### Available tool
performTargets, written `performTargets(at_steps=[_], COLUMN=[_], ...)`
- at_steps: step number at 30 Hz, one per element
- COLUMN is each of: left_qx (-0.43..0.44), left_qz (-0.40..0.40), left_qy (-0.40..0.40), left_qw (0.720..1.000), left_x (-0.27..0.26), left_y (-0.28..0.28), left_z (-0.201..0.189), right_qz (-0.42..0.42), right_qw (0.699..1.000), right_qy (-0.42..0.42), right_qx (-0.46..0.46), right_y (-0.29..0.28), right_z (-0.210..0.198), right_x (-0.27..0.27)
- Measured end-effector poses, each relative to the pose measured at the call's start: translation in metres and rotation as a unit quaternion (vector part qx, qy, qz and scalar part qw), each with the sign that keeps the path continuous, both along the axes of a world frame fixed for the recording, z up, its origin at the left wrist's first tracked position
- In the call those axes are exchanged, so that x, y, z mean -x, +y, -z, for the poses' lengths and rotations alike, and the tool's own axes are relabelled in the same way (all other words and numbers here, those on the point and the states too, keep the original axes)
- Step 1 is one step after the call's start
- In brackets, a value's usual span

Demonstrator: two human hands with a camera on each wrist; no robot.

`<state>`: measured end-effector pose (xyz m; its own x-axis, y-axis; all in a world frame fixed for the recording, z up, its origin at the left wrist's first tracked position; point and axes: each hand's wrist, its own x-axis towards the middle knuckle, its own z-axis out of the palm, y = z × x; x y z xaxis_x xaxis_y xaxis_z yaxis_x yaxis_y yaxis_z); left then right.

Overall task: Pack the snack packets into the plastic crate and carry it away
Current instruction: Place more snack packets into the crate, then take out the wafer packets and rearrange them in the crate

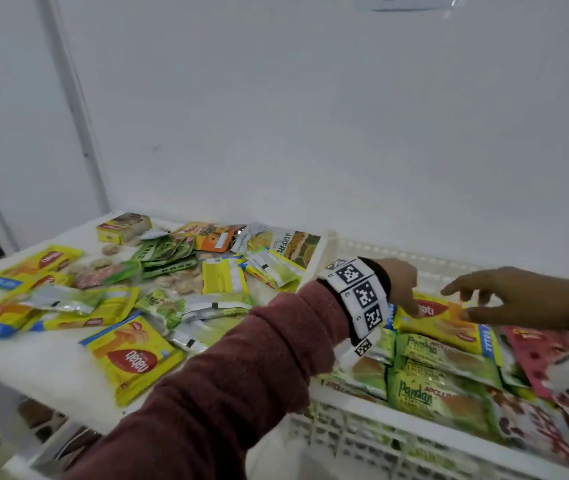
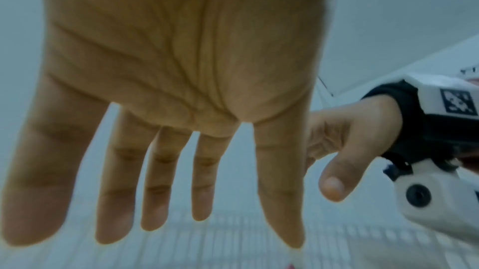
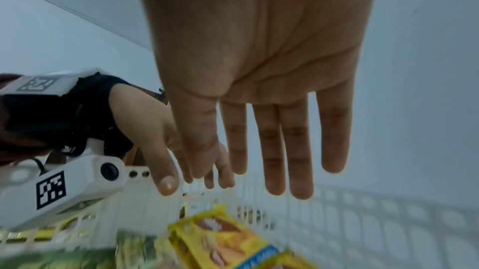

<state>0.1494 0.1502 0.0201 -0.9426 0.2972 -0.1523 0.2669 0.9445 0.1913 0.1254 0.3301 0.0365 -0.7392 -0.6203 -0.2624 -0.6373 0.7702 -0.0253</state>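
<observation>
The white plastic crate (image 1: 345, 434) stands at the right and holds several packets. On top lie a yellow Nabati packet (image 1: 445, 323), green Pandan packets (image 1: 425, 393) and pink packets (image 1: 532, 348). My left hand (image 1: 402, 285) hangs over the crate with fingers straight and pointing down at the yellow packet's left end, holding nothing. Whether it touches the packet I cannot tell. My right hand (image 1: 504, 299) hovers flat above the same packet, fingers spread. The wrist views show both the left palm (image 2: 181, 68) and the right palm (image 3: 259, 58) bare above the crate wall (image 3: 362, 222) and the yellow packet (image 3: 223, 238).
Several loose packets lie on the white table (image 1: 51, 372) left of the crate: a yellow Nabati packet (image 1: 130, 355) near the front edge, green packets (image 1: 168, 254), a jackfruit packet (image 1: 286, 244) and a small yellow box (image 1: 123, 226). A white wall rises close behind.
</observation>
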Motion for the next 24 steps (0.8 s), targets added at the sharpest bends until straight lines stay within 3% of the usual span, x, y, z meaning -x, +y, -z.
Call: performTargets(at_steps=[3, 10, 18, 24], left_qx=[-0.057, -0.181, -0.094, 0.034], left_qz=[0.004, -0.053, -0.252, -0.372], left_qy=[0.056, 0.117, 0.084, -0.063], left_qw=[0.997, 0.975, 0.960, 0.926], left_x=[-0.016, -0.077, -0.148, -0.175], left_y=[-0.011, -0.074, -0.180, -0.263], left_z=[-0.034, -0.084, -0.063, -0.002], right_qz=[0.015, -0.032, -0.114, -0.103], right_qw=[0.999, 0.999, 0.989, 0.990], right_qy=[0.013, 0.012, 0.047, 0.052], right_qx=[0.039, 0.019, 0.083, 0.084], right_y=[-0.007, -0.068, -0.185, -0.291], right_z=[-0.022, -0.067, -0.064, -0.035], right_x=[-0.010, -0.059, -0.104, -0.097])
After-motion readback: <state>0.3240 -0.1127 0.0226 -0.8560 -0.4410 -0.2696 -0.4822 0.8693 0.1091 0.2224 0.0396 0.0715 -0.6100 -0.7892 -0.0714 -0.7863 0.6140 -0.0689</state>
